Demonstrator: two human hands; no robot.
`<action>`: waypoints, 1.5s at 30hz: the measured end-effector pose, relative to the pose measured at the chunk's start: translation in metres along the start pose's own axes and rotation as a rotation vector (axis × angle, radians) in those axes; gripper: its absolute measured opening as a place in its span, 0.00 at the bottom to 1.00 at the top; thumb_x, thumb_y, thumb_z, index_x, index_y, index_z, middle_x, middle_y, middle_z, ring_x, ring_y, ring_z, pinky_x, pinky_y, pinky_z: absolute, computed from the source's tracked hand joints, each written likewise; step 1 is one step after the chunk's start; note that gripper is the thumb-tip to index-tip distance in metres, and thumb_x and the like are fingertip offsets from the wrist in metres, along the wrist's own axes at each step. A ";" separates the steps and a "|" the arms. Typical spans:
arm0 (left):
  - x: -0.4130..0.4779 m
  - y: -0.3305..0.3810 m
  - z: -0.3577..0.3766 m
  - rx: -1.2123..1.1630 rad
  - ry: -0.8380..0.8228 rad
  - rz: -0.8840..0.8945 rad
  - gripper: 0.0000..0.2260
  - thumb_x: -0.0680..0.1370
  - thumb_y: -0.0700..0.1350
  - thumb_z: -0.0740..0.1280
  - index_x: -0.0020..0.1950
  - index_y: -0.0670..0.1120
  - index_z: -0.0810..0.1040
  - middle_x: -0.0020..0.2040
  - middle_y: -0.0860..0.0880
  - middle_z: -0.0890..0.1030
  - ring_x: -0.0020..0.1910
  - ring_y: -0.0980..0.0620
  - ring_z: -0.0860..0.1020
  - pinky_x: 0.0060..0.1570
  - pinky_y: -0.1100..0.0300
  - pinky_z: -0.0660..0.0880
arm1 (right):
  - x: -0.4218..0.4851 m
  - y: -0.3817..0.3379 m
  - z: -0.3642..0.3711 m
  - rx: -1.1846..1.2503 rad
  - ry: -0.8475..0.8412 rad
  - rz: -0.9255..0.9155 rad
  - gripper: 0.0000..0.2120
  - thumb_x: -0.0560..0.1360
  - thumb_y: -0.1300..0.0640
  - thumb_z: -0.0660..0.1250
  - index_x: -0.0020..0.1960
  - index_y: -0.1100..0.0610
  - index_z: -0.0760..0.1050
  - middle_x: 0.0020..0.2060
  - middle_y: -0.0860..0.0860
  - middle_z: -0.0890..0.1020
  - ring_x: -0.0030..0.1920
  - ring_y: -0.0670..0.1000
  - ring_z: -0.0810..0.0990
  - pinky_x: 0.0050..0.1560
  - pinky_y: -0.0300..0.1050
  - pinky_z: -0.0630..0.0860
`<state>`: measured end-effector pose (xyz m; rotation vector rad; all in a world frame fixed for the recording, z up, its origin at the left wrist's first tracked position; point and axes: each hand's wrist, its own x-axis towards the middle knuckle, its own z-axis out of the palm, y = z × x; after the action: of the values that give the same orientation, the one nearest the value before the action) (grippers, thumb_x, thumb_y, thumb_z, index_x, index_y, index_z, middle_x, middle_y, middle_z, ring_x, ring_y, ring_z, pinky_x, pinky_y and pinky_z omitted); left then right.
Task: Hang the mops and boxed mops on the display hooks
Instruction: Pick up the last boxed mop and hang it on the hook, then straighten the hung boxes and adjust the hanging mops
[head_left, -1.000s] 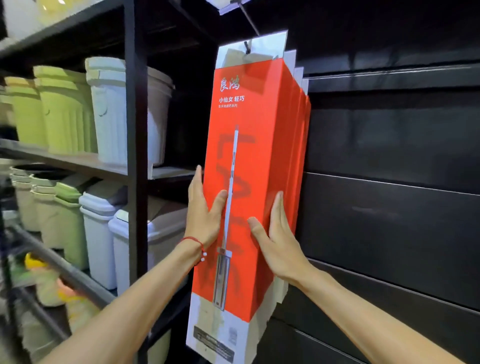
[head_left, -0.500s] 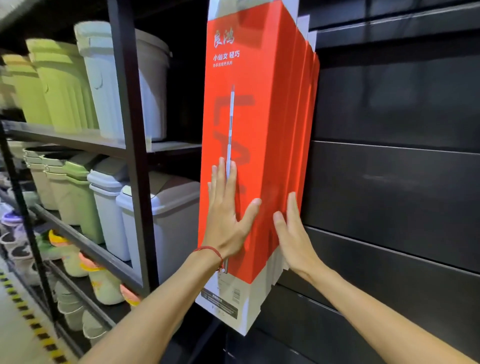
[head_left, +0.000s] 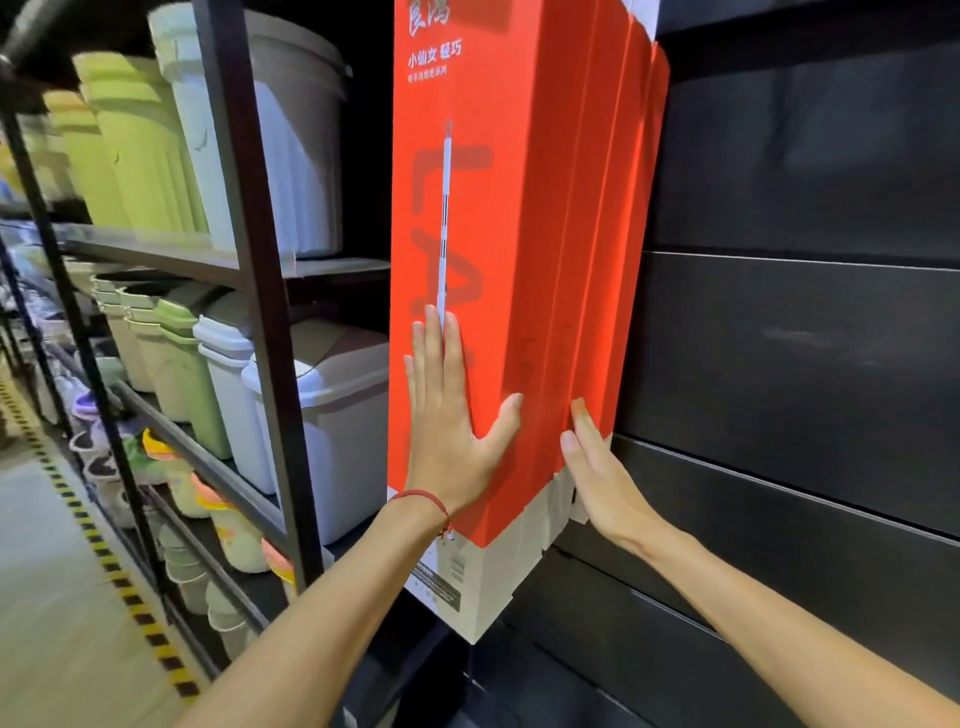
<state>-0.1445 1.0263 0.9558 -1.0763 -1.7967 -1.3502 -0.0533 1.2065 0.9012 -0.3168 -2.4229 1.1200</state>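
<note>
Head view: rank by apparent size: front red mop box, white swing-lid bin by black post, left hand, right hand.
1. Front red-and-white cardboard mop box
2. White plastic swing-lid bin, partly hidden behind black post
3. Left hand and right hand: look alike, unranked

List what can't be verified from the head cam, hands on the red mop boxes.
Hook and box tops: head view, cut off by the top edge, so whether the boxed mops hang is unknown.
Rear boxes: head view, hidden behind the front one; count unclear.
Bottom label: head view, print too small.
Right hand palm: head view, turned toward boxes, contact unseen.
Shelf bins: head view, motion-blurred.
</note>
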 end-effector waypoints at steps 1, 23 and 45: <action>-0.003 -0.001 0.003 0.003 0.014 -0.012 0.40 0.81 0.56 0.63 0.85 0.45 0.46 0.86 0.48 0.44 0.84 0.49 0.40 0.82 0.41 0.39 | 0.003 0.004 -0.002 -0.005 0.018 -0.013 0.32 0.85 0.34 0.45 0.83 0.42 0.37 0.82 0.34 0.41 0.81 0.36 0.42 0.83 0.50 0.48; -0.021 0.010 0.009 0.140 0.016 -0.115 0.50 0.75 0.57 0.74 0.85 0.47 0.44 0.86 0.50 0.43 0.84 0.53 0.41 0.81 0.37 0.51 | 0.045 0.033 -0.007 0.032 -0.007 0.029 0.40 0.84 0.34 0.49 0.82 0.48 0.30 0.83 0.43 0.35 0.84 0.48 0.46 0.82 0.60 0.51; -0.068 -0.035 0.002 0.148 -0.272 0.133 0.37 0.83 0.67 0.49 0.83 0.51 0.34 0.84 0.47 0.33 0.83 0.43 0.35 0.81 0.40 0.39 | -0.079 0.002 0.004 -0.371 -0.019 0.023 0.26 0.86 0.45 0.58 0.83 0.43 0.59 0.81 0.38 0.60 0.82 0.43 0.54 0.81 0.56 0.60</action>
<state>-0.1444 1.0076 0.8818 -1.3228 -1.9444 -1.0138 0.0136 1.1753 0.8733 -0.4516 -2.6435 0.6775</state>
